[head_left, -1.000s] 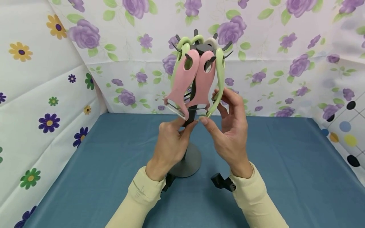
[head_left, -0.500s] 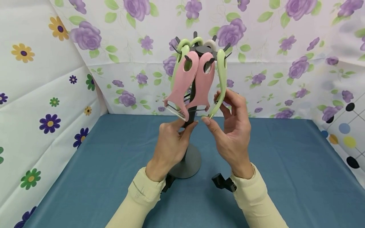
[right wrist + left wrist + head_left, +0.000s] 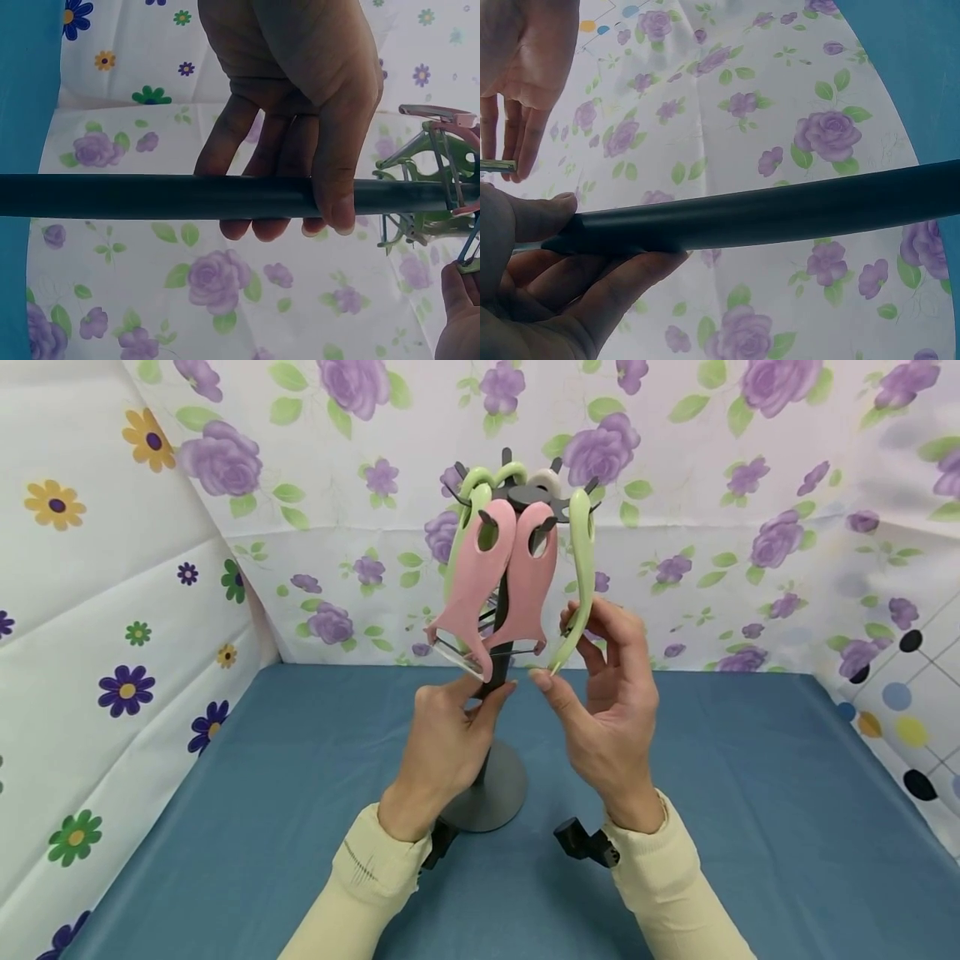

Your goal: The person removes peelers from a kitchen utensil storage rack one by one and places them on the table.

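The left hand [image 3: 442,739] is curled round the dark pole [image 3: 501,610] of the peeler stand [image 3: 487,793], thumb and fingers wrapped about it, as both wrist views confirm. Just above this hand, two pink peelers [image 3: 480,581] hang side by side from the hooks at the top, with another green peeler [image 3: 459,518] behind them to the left. To the right, the right hand [image 3: 607,710] pinches the lower end of a pale green peeler [image 3: 579,577] between thumb and fingertips; its loop is over a hook above the hand. Judging by this, the rack looks nearly full, and what seems left is to settle or free this green one; I cannot tell which. The stand's round base sits on the blue table cover [image 3: 750,827] below both wrists. No brand, label or writing is readable anywhere.
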The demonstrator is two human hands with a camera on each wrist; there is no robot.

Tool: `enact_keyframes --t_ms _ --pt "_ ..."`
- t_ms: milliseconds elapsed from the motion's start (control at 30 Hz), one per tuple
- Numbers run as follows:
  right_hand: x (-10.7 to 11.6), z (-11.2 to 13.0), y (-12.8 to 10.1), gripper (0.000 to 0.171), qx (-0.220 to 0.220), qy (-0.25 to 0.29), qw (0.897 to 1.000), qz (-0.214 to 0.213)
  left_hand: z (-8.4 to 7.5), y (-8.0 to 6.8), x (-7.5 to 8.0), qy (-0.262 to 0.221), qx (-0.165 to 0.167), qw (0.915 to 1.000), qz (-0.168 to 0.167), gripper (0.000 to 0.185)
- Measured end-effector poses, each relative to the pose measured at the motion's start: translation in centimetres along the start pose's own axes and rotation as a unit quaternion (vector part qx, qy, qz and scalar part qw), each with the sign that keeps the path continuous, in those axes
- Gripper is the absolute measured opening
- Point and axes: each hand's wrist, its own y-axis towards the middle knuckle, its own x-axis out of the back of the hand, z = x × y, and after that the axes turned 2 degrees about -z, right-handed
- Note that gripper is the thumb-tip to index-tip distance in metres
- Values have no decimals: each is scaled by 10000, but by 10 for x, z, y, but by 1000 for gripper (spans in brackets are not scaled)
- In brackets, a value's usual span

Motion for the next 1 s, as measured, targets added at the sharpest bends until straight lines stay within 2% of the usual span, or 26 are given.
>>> enact_keyframes --t_ms 633,1000 --pt "0 6 2 65 -44 8 9996 -295 2 1 1 -103 -146 9998 97 12" --pt "3 7 4 62 -2 -85 9994 -332 5 2 4 -38 -61 9999 131 16"
